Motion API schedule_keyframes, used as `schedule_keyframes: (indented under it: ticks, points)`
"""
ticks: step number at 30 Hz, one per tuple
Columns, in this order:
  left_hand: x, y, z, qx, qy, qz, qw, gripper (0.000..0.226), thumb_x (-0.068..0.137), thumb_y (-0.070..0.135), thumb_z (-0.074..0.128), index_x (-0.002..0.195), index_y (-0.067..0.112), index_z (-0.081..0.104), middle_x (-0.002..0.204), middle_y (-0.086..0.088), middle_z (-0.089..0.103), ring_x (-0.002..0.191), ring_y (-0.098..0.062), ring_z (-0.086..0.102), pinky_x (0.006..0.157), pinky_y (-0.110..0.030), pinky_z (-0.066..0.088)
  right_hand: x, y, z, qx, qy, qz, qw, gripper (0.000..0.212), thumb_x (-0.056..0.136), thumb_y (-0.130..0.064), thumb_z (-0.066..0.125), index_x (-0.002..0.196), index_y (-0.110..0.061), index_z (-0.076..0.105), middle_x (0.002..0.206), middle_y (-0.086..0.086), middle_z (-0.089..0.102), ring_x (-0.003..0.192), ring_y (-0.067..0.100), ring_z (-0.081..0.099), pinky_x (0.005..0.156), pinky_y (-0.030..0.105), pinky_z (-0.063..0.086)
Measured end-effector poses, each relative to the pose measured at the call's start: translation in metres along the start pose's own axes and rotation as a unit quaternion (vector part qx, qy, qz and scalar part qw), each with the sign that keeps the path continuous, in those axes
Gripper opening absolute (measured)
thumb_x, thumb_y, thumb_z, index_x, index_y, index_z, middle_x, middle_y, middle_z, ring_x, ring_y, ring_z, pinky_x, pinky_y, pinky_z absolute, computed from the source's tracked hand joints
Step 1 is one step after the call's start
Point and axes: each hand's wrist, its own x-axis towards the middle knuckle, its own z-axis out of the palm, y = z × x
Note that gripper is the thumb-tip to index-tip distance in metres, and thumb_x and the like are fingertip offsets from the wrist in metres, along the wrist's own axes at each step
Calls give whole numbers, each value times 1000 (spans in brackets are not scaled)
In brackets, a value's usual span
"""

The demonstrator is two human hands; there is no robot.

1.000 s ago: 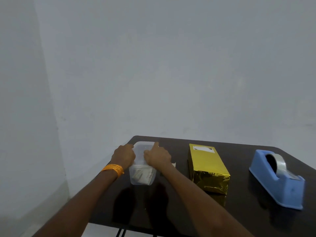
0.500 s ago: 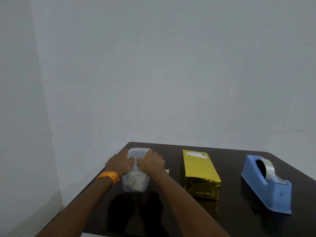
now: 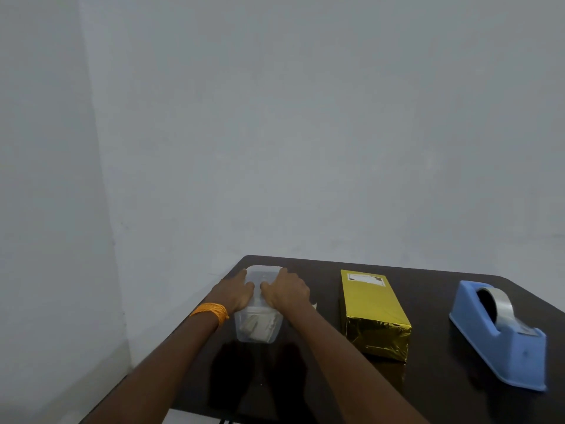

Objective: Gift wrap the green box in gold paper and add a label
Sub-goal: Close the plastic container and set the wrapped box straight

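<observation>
Since a sec ago our L hand (image 3: 235, 293) has slid fwd along the lid (image 3: 265, 274), so both hands now sit level on it; tub, box and dispenser haven't shifted on the table (image 3: 443, 390). An orange band (image 3: 211, 312) wraps our L wrist. The L hand lies palm-down on the lid's left side, fingers stretched fwd to its far corner, pressing and not gripping anything. Under both hands stands the tub (image 3: 258, 330), clear plastic w/ pale paper slips in the bottom, near the table's far-left corner. Our R hand (image 3: 289, 292) mirrors the L on the lid's right side: palm down, fingers fairly straight, holding nothing, thumb turned in toward the L thumb. A white scrap (image 3: 314, 306) peeks out just beside the R wrist; we can't tell what it is. The box (image 3: 374, 313), fully in gold foil, lies flat on the table right of the R hand, apart from it, w/ neither hand touching it. Its label (image 3: 366, 279) is stuck at the far end of the top face. Further right, well apart, sits the blue dispenser (image 3: 501, 347) w/ its tape roll (image 3: 501, 304).
</observation>
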Motion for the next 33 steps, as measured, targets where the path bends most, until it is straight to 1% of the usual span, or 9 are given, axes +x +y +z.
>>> schedule_keyframes:
  ticks: [2, 5, 10, 13, 16, 20, 24, 26, 33]
  points:
    - [1, 1, 0, -2, -10, 0, 1000, 57, 102, 41, 30, 156, 26, 18, 154, -15, 37, 135, -36, 42, 113, -41, 32, 1, 2, 1, 2, -1, 1, 1000, 64, 93, -52, 50, 140, -10, 41, 133, 13, 55, 122, 32, 55, 93, 42, 48]
    - [3, 0, -1, -9, -1, 4, 1000, 57, 102, 40, 32, 155, 23, 22, 155, -13, 37, 136, -35, 42, 114, -41, 32, 3, 2, 1, 0, 0, -2, 1000, 65, 93, -52, 50, 141, -10, 40, 134, 13, 55, 123, 33, 55, 94, 43, 48]
    - [1, 1, -4, 12, 6, 11, 1000, 55, 101, 40, 34, 151, 19, 32, 151, -11, 43, 131, -32, 46, 110, -39, 36, 5, 2, 2, -3, -2, -5, 1000, 65, 93, -54, 49, 141, -11, 40, 134, 13, 55, 122, 32, 55, 94, 42, 48]
    - [5, 1, -9, 40, 6, 23, 999, 50, 99, 42, 37, 142, 19, 44, 143, -10, 52, 123, -31, 52, 103, -39, 42, 5, 3, 2, -3, -1, -5, 1000, 65, 93, -54, 49, 141, -11, 41, 134, 13, 55, 122, 32, 55, 93, 42, 49]
    - [14, -2, -9, 25, -12, 25, 999, 51, 100, 41, 38, 146, 19, 36, 143, -14, 51, 122, -33, 53, 101, -38, 43, 5, 4, 3, 3, -8, -5, 1000, 66, 92, -54, 49, 142, -11, 40, 134, 14, 55, 122, 33, 55, 95, 43, 48]
    - [22, 5, -8, 26, -23, 33, 999, 56, 103, 40, 33, 155, 27, 19, 152, -16, 40, 133, -35, 44, 110, -39, 34, 9, 8, 3, 21, -32, 4, 999, 73, 94, -54, 44, 150, -11, 28, 139, 15, 51, 125, 34, 52, 100, 44, 46]
    - [23, 7, -7, 61, -21, 38, 997, 51, 105, 37, 29, 154, 19, 28, 160, -9, 28, 140, -32, 35, 112, -34, 27, 10, 6, 5, 4, -47, -3, 999, 79, 96, -54, 41, 157, -11, 14, 145, 16, 45, 131, 35, 47, 102, 45, 43]
    - [28, 3, -4, 43, -20, 33, 998, 54, 103, 41, 32, 154, 22, 28, 159, -8, 29, 140, -32, 35, 113, -36, 27, 10, 6, 4, 7, -55, -2, 998, 81, 96, -55, 41, 158, -12, 10, 147, 17, 43, 133, 36, 44, 104, 44, 41]
    - [27, 4, -4, 35, -4, 26, 999, 57, 99, 43, 38, 152, 23, 33, 156, -7, 36, 138, -31, 38, 109, -36, 31, 11, 5, 6, 4, -49, 0, 999, 78, 93, -58, 43, 153, -11, 23, 144, 18, 47, 131, 36, 46, 103, 45, 40]
